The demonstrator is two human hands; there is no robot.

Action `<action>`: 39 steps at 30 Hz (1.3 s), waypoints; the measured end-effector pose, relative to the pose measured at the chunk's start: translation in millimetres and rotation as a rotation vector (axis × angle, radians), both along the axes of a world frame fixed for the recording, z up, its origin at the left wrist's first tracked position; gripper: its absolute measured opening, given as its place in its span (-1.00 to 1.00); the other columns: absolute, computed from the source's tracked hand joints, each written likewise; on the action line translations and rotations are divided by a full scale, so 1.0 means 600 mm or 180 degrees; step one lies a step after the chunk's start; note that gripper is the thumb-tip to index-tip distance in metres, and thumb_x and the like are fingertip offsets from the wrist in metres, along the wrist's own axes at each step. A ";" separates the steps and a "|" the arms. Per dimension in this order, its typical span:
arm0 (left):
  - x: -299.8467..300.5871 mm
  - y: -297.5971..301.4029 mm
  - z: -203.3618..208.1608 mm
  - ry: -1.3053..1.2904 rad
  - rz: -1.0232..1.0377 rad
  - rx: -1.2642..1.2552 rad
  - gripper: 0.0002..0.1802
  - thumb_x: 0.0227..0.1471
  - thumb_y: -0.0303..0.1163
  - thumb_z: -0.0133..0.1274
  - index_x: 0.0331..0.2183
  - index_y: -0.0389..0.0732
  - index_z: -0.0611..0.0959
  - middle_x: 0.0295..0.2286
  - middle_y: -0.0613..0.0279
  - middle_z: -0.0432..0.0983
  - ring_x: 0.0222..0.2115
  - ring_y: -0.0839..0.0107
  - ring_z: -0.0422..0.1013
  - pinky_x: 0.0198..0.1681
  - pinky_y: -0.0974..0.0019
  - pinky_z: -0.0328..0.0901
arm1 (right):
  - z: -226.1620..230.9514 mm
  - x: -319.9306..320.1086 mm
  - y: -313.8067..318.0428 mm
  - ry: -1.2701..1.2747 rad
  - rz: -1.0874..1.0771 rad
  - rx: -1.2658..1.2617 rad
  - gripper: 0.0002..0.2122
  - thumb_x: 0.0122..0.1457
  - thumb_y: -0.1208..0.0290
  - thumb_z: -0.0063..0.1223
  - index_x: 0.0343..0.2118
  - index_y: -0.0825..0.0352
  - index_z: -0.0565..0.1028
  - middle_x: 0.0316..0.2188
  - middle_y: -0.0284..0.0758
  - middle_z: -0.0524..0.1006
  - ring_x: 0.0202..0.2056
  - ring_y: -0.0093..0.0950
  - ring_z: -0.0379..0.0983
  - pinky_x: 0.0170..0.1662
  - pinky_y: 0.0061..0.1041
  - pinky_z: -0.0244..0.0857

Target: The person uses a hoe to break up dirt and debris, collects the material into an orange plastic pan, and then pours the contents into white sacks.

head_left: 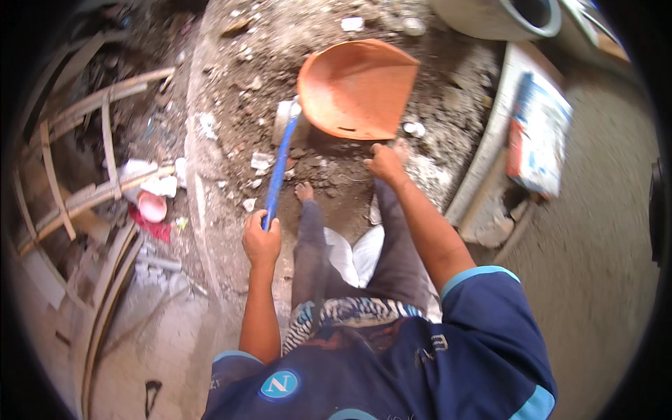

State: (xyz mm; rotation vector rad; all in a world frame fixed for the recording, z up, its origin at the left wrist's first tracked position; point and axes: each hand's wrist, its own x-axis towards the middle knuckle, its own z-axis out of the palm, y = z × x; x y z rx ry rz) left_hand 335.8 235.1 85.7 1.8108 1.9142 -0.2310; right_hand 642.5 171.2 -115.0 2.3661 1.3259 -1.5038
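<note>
My left hand (pixel 262 239) is wrapped round the blue handle (pixel 278 178) of a long tool. The handle slopes up to a pale, flat head (pixel 288 115) on the soil, beside the left side of an orange scoop (pixel 364 87). That scoop is a wide, shallow plastic pan with a slot near its closest rim, and it looks hollow side up with nothing in it. Just below its near right corner is my right hand (pixel 385 165), fingers curled. Whether they touch the rim or hold anything cannot be made out.
Loose soil and rubble (pixel 448 105) surround my bare feet. At the right, a white, blue and red bag (pixel 540 136) lies by a concrete edge (pixel 483 154). A large grey tub (pixel 483 17) stands at the upper right. Wooden frames (pixel 105 140) and debris fill the left.
</note>
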 end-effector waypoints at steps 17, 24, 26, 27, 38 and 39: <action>-0.036 0.044 0.035 0.0134 0.1125 -0.0476 -0.63 -0.15 -0.61 0.25 -0.20 -0.34 0.58 -0.26 0.13 0.56 -0.54 0.52 0.38 -0.50 0.48 0.28 | -0.466 -0.111 0.073 -0.0663 0.1768 -0.0356 -0.78 0.05 0.35 -0.01 -0.26 0.22 0.57 -0.18 -0.25 0.55 -0.09 -0.25 0.45 -0.04 -0.19 0.24; -0.040 0.035 0.017 -0.0131 0.0620 -0.0371 -0.67 -0.15 -0.54 0.23 -0.25 -0.34 0.58 -0.25 -0.03 0.53 -0.24 0.07 0.47 -0.18 0.17 0.34 | -0.243 0.033 0.116 -0.0560 0.1166 0.0219 -0.76 -0.02 0.34 0.02 -0.31 0.32 0.58 -0.41 -0.16 0.58 -0.30 -0.20 0.54 -0.27 -0.22 0.36; -0.039 0.035 0.013 -0.0202 0.0381 -0.0193 -0.67 -0.16 -0.53 0.24 -0.26 -0.34 0.58 -0.26 -0.05 0.53 -0.25 0.04 0.47 -0.17 0.14 0.34 | -0.166 0.118 0.138 -0.0640 0.0674 0.0222 -0.74 0.05 0.24 0.04 -0.34 0.33 0.58 -0.45 -0.11 0.58 -0.36 -0.16 0.54 -0.29 -0.24 0.37; -0.041 0.032 0.014 -0.0202 0.0278 -0.0111 -0.67 -0.16 -0.52 0.24 -0.26 -0.34 0.58 -0.27 -0.06 0.53 -0.25 0.03 0.47 -0.17 0.12 0.34 | -0.118 0.162 0.157 -0.0635 0.0406 0.0120 -0.70 0.11 0.15 0.06 -0.35 0.33 0.59 -0.46 -0.09 0.58 -0.39 -0.15 0.54 -0.29 -0.26 0.38; -0.036 0.045 0.020 -0.0132 0.0298 -0.0043 -0.67 -0.13 -0.36 0.24 -0.26 -0.24 0.61 -0.34 -0.04 0.55 -0.32 -0.01 0.48 -0.23 0.08 0.34 | 0.091 0.480 0.064 -0.1182 -0.0247 -0.0066 -0.68 0.08 0.20 0.15 -0.26 0.39 0.59 -0.52 -0.20 0.57 -0.45 -0.37 0.51 -0.31 -0.41 0.35; -0.042 0.044 0.016 -0.0147 0.0251 0.0011 -0.67 -0.13 -0.35 0.25 -0.26 -0.23 0.61 -0.36 -0.04 0.55 -0.33 -0.01 0.48 -0.24 0.07 0.34 | 0.085 0.498 0.044 -0.1451 -0.0048 -0.0138 -0.68 0.09 0.18 0.11 -0.31 0.39 0.60 -0.52 -0.16 0.59 -0.44 -0.31 0.54 -0.31 -0.36 0.35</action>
